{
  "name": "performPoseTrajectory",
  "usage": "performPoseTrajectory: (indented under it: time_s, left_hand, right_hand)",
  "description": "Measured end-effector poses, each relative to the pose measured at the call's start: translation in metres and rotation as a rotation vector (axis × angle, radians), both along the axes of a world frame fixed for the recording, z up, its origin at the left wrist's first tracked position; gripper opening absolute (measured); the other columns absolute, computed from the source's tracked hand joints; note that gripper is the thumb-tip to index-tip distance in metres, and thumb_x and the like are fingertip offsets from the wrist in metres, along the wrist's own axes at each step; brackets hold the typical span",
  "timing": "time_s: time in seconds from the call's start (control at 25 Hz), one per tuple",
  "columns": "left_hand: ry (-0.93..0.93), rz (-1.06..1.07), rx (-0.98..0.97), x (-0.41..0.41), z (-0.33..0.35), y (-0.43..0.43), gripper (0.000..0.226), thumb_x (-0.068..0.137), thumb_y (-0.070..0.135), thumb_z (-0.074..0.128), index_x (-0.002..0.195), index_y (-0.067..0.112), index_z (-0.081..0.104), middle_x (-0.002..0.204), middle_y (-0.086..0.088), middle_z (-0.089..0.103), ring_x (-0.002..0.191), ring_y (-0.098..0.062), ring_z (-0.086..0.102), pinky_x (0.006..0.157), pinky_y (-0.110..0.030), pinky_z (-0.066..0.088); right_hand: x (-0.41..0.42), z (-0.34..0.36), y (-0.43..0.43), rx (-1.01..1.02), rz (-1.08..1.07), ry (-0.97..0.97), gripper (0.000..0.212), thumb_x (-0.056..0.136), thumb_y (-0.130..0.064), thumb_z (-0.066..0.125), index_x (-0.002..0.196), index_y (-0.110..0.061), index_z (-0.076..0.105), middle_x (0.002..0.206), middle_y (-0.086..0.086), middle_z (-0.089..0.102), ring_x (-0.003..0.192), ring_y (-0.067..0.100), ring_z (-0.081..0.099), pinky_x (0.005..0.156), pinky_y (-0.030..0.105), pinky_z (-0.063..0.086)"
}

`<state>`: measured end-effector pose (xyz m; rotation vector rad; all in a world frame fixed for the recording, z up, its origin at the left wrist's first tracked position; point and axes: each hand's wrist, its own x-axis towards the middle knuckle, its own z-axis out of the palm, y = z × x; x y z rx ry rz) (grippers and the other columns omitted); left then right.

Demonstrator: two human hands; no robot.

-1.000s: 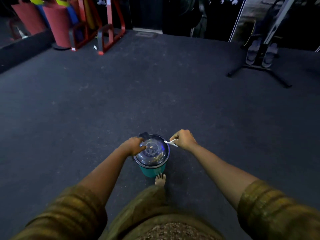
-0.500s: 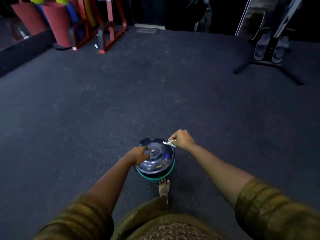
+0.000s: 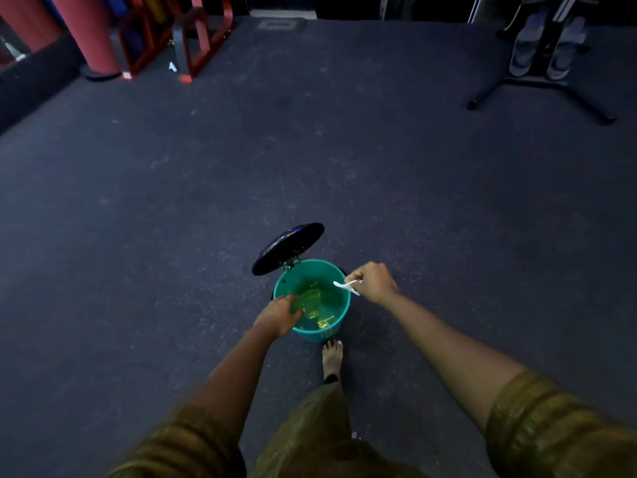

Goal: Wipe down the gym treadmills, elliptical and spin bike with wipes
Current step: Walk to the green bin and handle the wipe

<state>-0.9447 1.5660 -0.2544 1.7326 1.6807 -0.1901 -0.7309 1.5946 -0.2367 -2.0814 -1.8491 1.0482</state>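
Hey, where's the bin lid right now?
In the head view, the dark lid stands flipped up at the far-left rim of the teal bin, near centre frame.

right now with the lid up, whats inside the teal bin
A translucent green piece, held by the left grip at the rim, and yellowish scraps on the teal bin's floor. The floor under that grip and the piece is covered.
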Motion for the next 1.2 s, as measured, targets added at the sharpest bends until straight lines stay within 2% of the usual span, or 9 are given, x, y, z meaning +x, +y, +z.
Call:
performPoseTrajectory:
  time_s: [0.28, 0.44, 0.64, 0.8, 1.0, 1.2]
  left_hand:
    - [-0.058, 0.022, -0.031, 0.002, -0.024, 0.017, 0.056, 0.098, 0.03, 0.046, 0.146, 0.008, 0.03, 0.147, -0.018, 0.036, 0.133, -0.031, 0.038, 0.109, -0.035, 0.032]
    - [-0.069, 0.038, -0.069, -0.004, -0.04, 0.029, 0.054, 0.098, 0.029, 0.046, 0.145, 0.006, 0.032, 0.145, -0.019, 0.039, 0.131, -0.031, 0.041, 0.107, -0.034, 0.034]
    - [-0.026, 0.027, -0.091, -0.016, -0.05, 0.04, 0.052, 0.098, 0.028, 0.046, 0.144, 0.009, 0.034, 0.143, -0.018, 0.041, 0.129, -0.03, 0.043, 0.103, -0.033, 0.035]
    - [0.03, -0.034, -0.092, -0.018, -0.043, 0.058, 0.049, 0.098, 0.029, 0.046, 0.142, 0.009, 0.037, 0.141, -0.018, 0.043, 0.127, -0.03, 0.045, 0.102, -0.034, 0.037]
    - [0.047, -0.133, -0.035, 0.002, -0.017, 0.069, 0.05, 0.099, 0.03, 0.045, 0.143, 0.009, 0.035, 0.145, -0.018, 0.038, 0.132, -0.03, 0.04, 0.106, -0.032, 0.032]
    - [0.043, -0.222, 0.038, 0.029, 0.003, 0.057, 0.052, 0.098, 0.033, 0.045, 0.145, 0.012, 0.034, 0.148, -0.015, 0.036, 0.134, -0.028, 0.038, 0.108, -0.033, 0.029]
  right_hand:
    - [-0.01, -0.016, 0.01, -0.046, 0.003, -0.059, 0.02, 0.081, -0.014, 0.068, 0.101, -0.013, 0.073, 0.104, 0.011, 0.07, 0.098, 0.02, 0.065, 0.08, 0.026, 0.048]
    - [-0.022, -0.024, 0.029, -0.073, 0.037, -0.085, 0.022, 0.083, -0.014, 0.066, 0.105, -0.012, 0.071, 0.108, 0.012, 0.069, 0.102, 0.021, 0.063, 0.084, 0.027, 0.047]
    - [-0.043, -0.032, 0.047, -0.106, 0.035, 0.004, 0.032, 0.087, -0.013, 0.062, 0.118, -0.009, 0.064, 0.122, 0.007, 0.063, 0.113, 0.018, 0.057, 0.096, 0.022, 0.04]
    - [-0.035, -0.025, 0.049, -0.111, 0.011, 0.054, 0.025, 0.09, -0.009, 0.057, 0.112, -0.008, 0.067, 0.117, 0.006, 0.066, 0.109, 0.014, 0.06, 0.094, 0.02, 0.04]
    - [-0.013, -0.003, 0.035, -0.053, -0.035, 0.067, 0.023, 0.091, -0.012, 0.056, 0.11, -0.01, 0.069, 0.115, 0.004, 0.067, 0.104, 0.015, 0.062, 0.087, 0.02, 0.044]
    - [0.014, 0.013, 0.004, -0.003, -0.139, 0.11, 0.025, 0.092, -0.013, 0.054, 0.113, -0.011, 0.067, 0.118, 0.005, 0.065, 0.109, 0.018, 0.06, 0.095, 0.029, 0.045]
